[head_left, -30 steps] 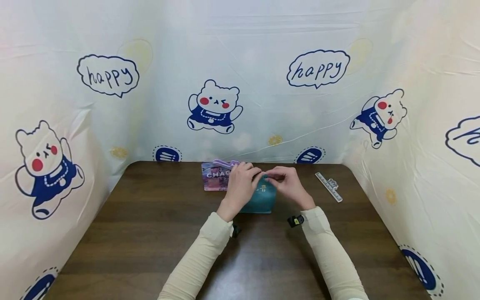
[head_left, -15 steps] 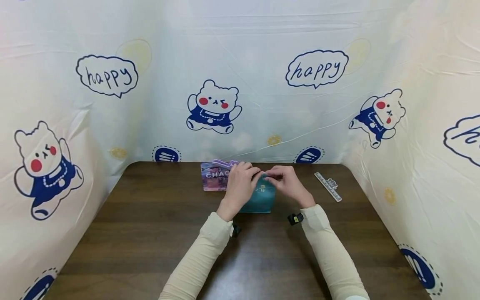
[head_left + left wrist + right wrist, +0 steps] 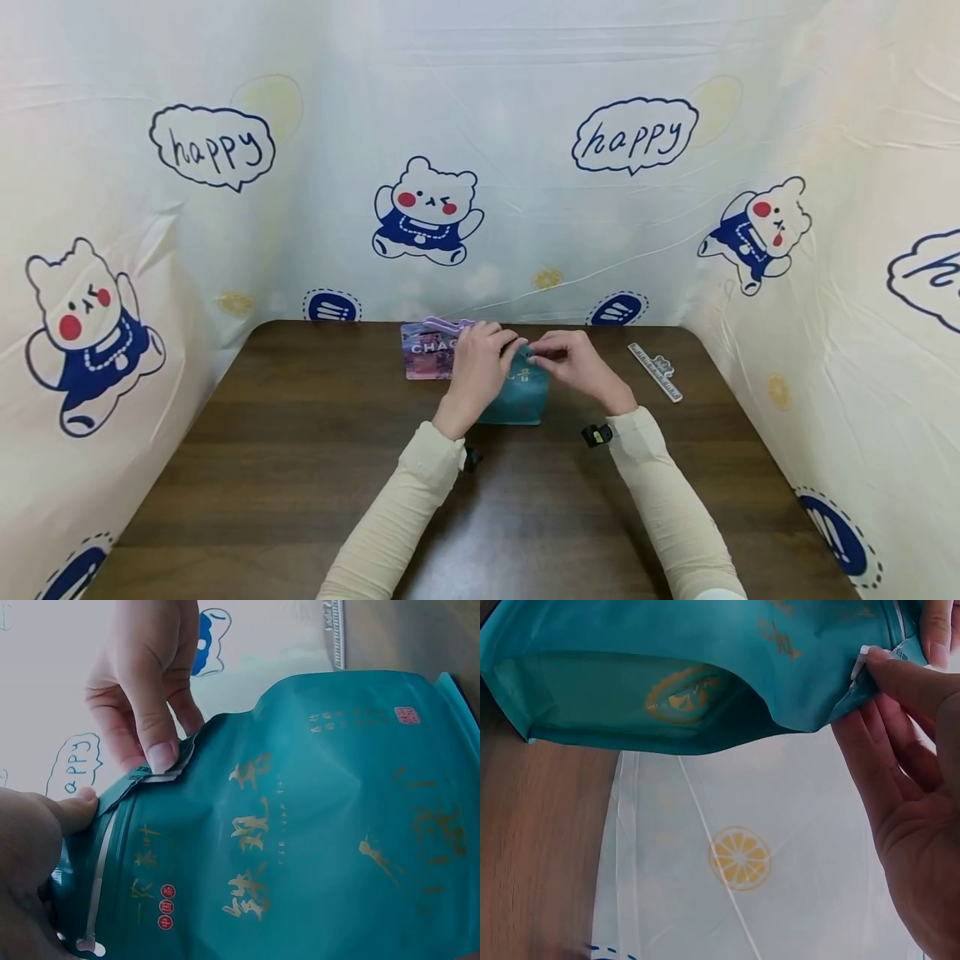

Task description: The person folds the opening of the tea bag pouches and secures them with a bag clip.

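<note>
A teal tea pouch [image 3: 322,810] with gold characters stands upright on the table in the head view. Its top edge has a pale strip running along it. My left hand [image 3: 480,371] grips the top edge on the left side, thumb on the front face. At the right top corner, my right hand [image 3: 577,367] pinches the folded edge between thumb and fingers; this pinch [image 3: 866,675] shows closely in the right wrist view. Behind the left hand lies a purple and pink card-like packet [image 3: 427,354] lettered "CHAG", partly hidden, with a lilac strip-shaped object [image 3: 444,324] at its top.
A white ruler [image 3: 656,372] with a cloud-shaped ornament lies to the right on the brown wooden table [image 3: 300,467]. Printed curtain cloth [image 3: 510,225] encloses the back and both sides.
Both hands keep their hold on the pouch's top edge. The right wrist has shifted very slightly to the right; the ruler and packet lie as before.
</note>
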A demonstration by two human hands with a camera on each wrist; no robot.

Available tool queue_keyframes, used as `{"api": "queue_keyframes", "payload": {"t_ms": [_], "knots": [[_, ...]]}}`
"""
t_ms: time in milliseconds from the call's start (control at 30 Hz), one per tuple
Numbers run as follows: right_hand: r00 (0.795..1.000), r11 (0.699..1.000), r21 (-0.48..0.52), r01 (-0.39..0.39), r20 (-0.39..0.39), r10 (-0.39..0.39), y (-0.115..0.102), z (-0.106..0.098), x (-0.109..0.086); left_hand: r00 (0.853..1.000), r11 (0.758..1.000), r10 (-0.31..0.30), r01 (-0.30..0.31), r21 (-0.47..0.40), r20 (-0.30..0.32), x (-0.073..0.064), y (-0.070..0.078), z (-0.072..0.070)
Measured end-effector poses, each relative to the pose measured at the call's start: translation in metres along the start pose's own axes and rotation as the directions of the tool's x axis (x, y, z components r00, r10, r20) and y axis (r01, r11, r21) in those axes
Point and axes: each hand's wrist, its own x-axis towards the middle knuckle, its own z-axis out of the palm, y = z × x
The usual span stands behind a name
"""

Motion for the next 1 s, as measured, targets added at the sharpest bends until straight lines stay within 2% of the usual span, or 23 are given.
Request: {"api": "queue_keyframes", "payload": {"t_ms": [100, 333, 400, 500, 600, 767, 1000], "knots": [[1.000, 1.000, 0.025, -0.011, -0.008, 0.011, 0.002, 0.001, -0.001, 1.000, 1.000, 0.003, -0.003, -0.001, -0.002, 0.001, 0.000, -0.001], [0.987, 0.995, 0.010, 0.099, -0.129, -0.097, 0.008, 0.011, 0.001, 1.000, 1.000, 0.006, -0.006, 0.014, -0.003, 0.001, 0.002, -0.001], [0.984, 0.994, 0.012, 0.107, -0.143, -0.104, 0.009, 0.013, 0.001, 1.000, 1.000, 0.006, -0.006, 0.011, -0.002, 0.002, 0.002, -0.002], [0.990, 0.997, 0.022, 0.072, -0.121, -0.069, 0.009, 0.011, 0.001, 1.000, 1.000, 0.006, -0.006, 0.012, 0.002, 0.003, 0.001, -0.001], [0.998, 0.999, 0.051, 0.000, -0.056, 0.002, 0.006, 0.006, -0.001, 1.000, 1.000, 0.006, -0.006, 0.014, 0.003, 0.003, -0.001, -0.001], [0.997, 0.991, 0.109, -0.080, 0.021, 0.078, 0.005, -0.001, -0.005, 1.000, 1.000, 0.014, -0.014, 0.014, 0.003, 0.003, 0.000, -0.002], [0.997, 0.992, 0.109, -0.063, -0.039, 0.068, 0.011, 0.002, -0.006, 1.000, 1.000, 0.016, -0.016, 0.010, 0.004, 0.003, 0.003, -0.002]]}}
